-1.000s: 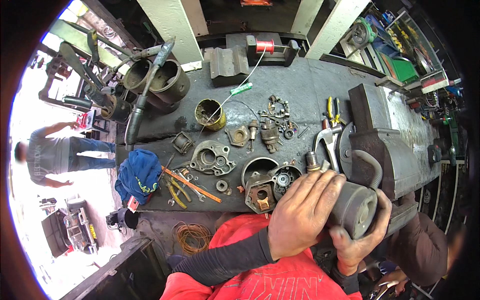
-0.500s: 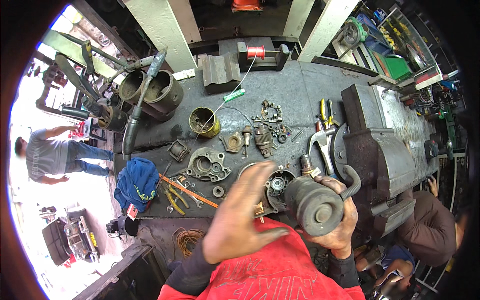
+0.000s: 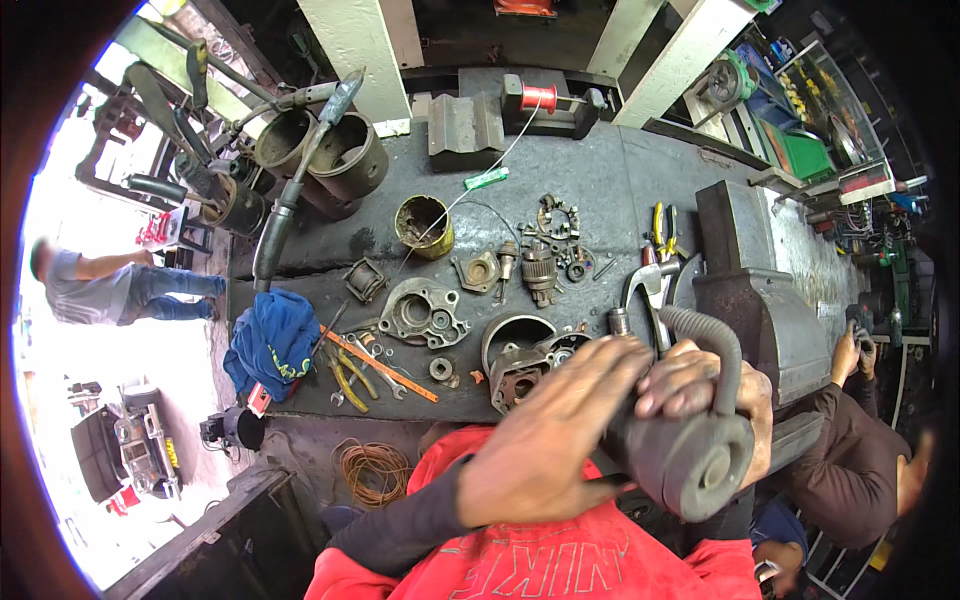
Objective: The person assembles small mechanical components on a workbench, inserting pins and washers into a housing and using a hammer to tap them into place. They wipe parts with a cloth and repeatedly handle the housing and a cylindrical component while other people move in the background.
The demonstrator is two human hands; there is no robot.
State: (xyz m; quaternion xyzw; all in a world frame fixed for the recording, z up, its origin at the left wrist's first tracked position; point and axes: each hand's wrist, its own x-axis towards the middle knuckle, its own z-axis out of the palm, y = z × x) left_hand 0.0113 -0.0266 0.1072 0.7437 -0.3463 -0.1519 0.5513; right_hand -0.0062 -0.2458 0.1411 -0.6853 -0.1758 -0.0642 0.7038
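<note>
My right hand is wrapped round a dark metal cylinder with a ribbed hose curving off it. The cylinder is tilted, its round end facing me, above the bench's near edge. Flat, with fingers stretched out, my left hand lies along the cylinder's left side; whether its fingertips touch is hard to tell. Just beyond my left hand sits an open metal housing, partly hidden by it. A flanged cover and a small toothed part lie farther off on the bench.
Left of my hands lie pliers, an orange strip and a blue cloth. A yellow can and large metal cylinders stand farther back. A heavy vise-like block flanks the right. Other people are at both sides.
The cylinder has moved right and slightly nearer, and its hose now arches higher. My left hand has come rightward against its side. More of the metal housing shows.
</note>
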